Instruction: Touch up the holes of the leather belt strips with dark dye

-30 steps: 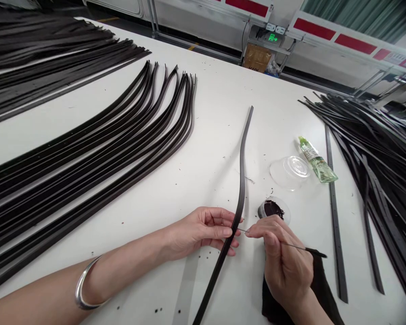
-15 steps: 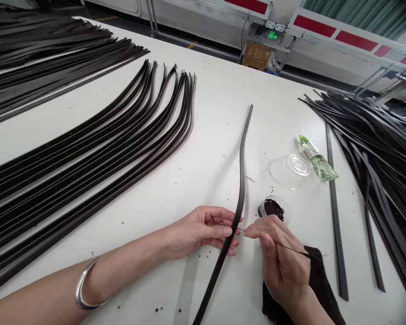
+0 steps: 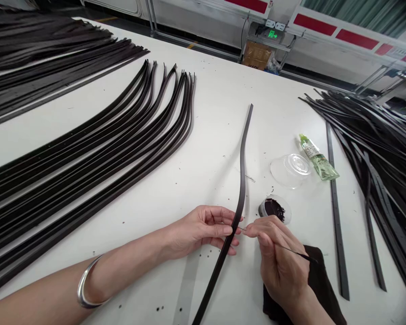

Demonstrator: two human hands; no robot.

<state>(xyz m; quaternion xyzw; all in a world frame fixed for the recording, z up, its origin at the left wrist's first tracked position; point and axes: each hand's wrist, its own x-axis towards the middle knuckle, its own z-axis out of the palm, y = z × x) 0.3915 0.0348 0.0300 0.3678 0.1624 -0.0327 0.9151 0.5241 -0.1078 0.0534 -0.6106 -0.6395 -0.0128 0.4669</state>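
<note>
My left hand (image 3: 208, 230) pinches a long black strap (image 3: 242, 176) on its edge, thumb and fingers closed round it. The strap curves away from me across the white table (image 3: 216, 117). My right hand (image 3: 279, 259) grips a thin brush (image 3: 292, 251) like a pen. Its fine tip touches the strap's edge just right of my left fingers. A small round pot of dark paint (image 3: 274, 209) stands open behind my right hand. A dark cloth (image 3: 320, 289) lies under my right wrist. A silver bangle (image 3: 84, 286) sits on my left wrist.
Several curved black straps (image 3: 98, 153) lie fanned out at left, with another pile (image 3: 37, 58) at far left. More straps (image 3: 379, 144) are heaped at right. A clear lid (image 3: 290, 169) and a small green bottle (image 3: 316, 158) lie beyond the paint pot.
The brush's rear end has swung slightly lower and nearer my right hand. Both hands and the strap stay almost where they were.
</note>
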